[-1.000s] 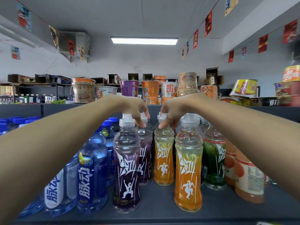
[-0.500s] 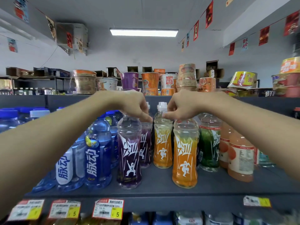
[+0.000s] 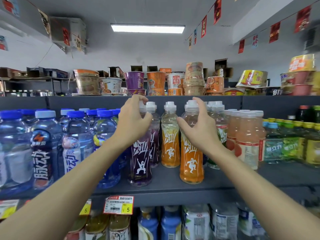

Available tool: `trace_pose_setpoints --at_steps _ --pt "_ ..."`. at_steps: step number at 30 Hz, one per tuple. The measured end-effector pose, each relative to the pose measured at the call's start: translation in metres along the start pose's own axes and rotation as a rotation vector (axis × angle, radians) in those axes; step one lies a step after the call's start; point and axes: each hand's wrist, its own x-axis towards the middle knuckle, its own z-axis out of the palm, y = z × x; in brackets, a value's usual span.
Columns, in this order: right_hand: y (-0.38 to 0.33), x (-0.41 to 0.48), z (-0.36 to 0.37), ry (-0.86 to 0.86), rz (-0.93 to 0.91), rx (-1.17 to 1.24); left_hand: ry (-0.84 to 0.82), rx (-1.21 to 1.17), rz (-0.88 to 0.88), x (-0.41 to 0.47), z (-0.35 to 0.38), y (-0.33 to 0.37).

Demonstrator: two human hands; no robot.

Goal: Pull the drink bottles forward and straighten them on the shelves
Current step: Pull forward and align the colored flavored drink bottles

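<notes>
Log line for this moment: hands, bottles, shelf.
left hand grips front purple bottle at neck | right hand open by front orange bottle | both bottles upright near shelf front edge

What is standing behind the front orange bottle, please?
A second orange bottle stands behind the front orange bottle, offset left. Anything farther back is hidden by these bottles and the right hand.
</notes>
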Motion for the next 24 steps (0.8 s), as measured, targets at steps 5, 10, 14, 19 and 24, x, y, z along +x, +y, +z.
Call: trace_pose_setpoints --at_steps 5,10,14,19,24 --pt "-0.007 0.0 0.018 0.022 -0.015 0.067 -0.028 -0.072 0.006 0.0 0.007 0.013" --pt "-0.018 0.001 0.032 -0.032 -0.034 0.083 0.009 -0.2 0.001 -0.011 0.01 0.016" --pt "-0.01 -0.014 0.026 -0.129 0.035 0.14 -0.029 -0.284 -0.136 -0.048 0.016 0.01" --pt "0.015 -0.076 0.024 -0.257 0.063 0.05 -0.053 -0.238 -0.114 -0.112 0.03 -0.005" --pt "0.027 -0.105 0.021 -0.251 0.102 0.005 0.008 -0.04 -0.181 -0.149 0.034 -0.016"
